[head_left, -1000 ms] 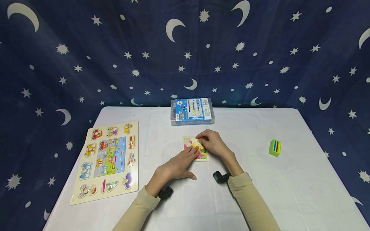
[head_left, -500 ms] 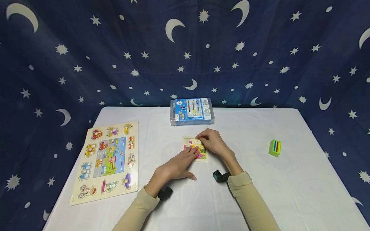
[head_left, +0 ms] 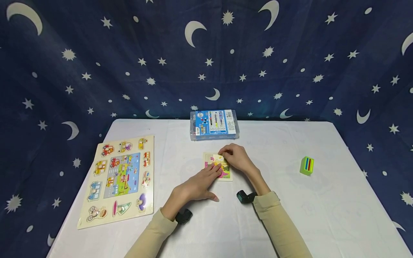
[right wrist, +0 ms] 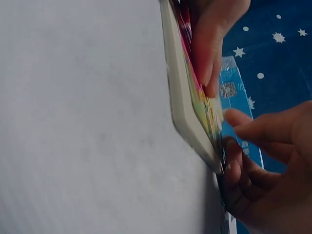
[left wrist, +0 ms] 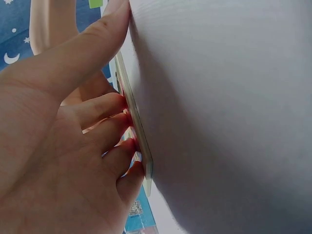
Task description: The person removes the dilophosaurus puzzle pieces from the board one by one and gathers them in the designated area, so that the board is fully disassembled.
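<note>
The left hand lies with fingers extended across the near left part of the small puzzle; its thumb is spread toward the counter, and it grasps nothing. The right hand has bent fingers, with fingertips at the far right part of the same puzzle; whether they pinch a piece cannot be told. The puzzle, a square panel with a pale rim and pink, yellow and green artwork, is located beneath the left fingers and between the two hands. One black wrist device is fitted below the left palm; the other is fitted at the right wrist. Beyond both hands is a clear box with a blue label. Well to the left of the left hand is a larger vehicle puzzle board. Well to the right of the right hand is a green block with coloured stripes.
</note>
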Demonstrator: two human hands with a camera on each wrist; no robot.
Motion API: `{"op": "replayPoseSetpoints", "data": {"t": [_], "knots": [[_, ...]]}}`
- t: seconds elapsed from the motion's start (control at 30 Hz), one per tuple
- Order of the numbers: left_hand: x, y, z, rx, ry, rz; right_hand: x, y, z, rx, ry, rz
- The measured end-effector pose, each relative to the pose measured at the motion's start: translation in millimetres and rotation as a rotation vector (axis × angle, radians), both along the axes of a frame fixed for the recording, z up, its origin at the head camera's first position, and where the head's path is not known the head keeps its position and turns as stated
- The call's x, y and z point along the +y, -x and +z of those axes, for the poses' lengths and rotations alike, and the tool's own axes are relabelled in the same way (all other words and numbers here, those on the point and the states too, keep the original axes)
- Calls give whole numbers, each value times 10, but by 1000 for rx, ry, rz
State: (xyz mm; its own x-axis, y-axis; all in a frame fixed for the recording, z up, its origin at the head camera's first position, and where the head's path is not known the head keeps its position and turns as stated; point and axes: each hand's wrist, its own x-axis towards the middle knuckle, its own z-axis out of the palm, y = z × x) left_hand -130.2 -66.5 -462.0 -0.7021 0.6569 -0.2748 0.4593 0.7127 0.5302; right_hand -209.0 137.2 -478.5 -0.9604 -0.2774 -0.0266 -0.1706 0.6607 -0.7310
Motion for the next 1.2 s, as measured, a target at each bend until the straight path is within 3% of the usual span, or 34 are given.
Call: {"op": "replayPoseSetpoints", "data": {"t": [0.4,0.63,0.93,1.2], "knots": [[7,7,11,5,1,-4,20,0,11,-40,33,16],[4,5,-3,8,-7,-6,0,-11,25,3,-31,47],[4,-3,6,12,5,-7,-19,-17,11,1,-29,31],[1,-4,3,15,-2,-9,-14,-8,21,56,-66,62]]}}
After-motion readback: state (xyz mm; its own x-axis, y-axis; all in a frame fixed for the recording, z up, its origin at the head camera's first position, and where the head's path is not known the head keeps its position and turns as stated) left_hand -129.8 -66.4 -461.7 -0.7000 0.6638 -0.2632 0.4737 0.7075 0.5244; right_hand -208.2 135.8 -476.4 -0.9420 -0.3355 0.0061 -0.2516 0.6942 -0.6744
